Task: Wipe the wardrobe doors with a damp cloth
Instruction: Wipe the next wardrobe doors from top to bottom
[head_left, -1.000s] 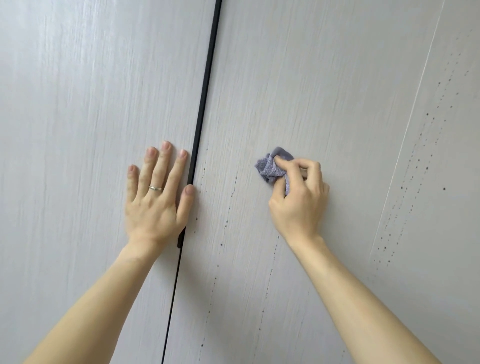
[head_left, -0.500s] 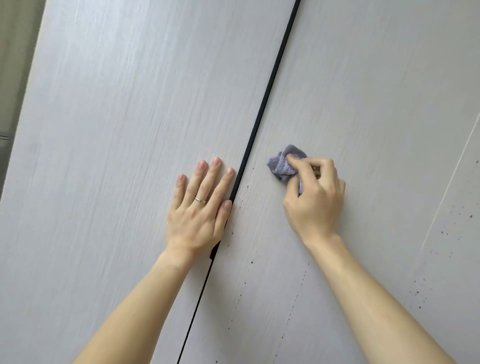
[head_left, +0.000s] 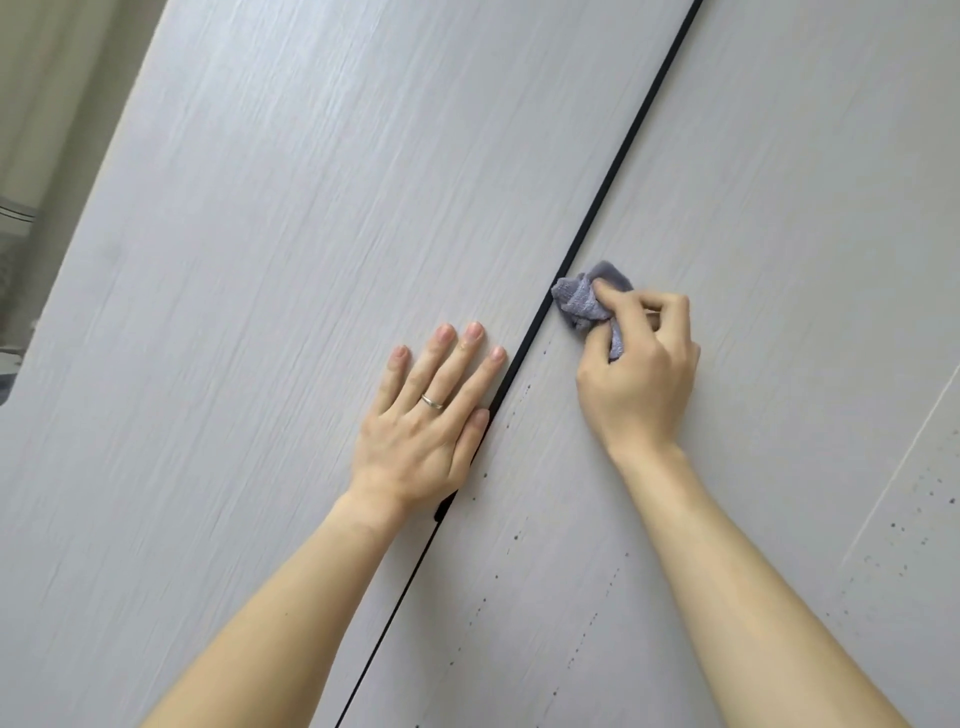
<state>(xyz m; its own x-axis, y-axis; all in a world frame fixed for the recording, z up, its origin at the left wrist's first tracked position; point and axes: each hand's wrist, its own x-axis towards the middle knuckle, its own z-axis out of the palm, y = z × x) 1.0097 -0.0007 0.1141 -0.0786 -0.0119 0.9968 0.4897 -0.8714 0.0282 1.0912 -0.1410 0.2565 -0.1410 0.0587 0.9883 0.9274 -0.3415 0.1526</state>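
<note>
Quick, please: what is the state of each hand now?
Left hand: open, flat on the left door.
Right hand: closed, holding the cloth on the right door.

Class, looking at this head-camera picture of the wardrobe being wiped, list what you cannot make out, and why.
Head view only.
Cloth: mostly bunched inside the right hand; full size and dampness unclear.
Left door: patch under the left hand hidden.
Both doors: tops and bottoms cut off by the frame.
Dark specks on the right door: too small to identify.
</note>
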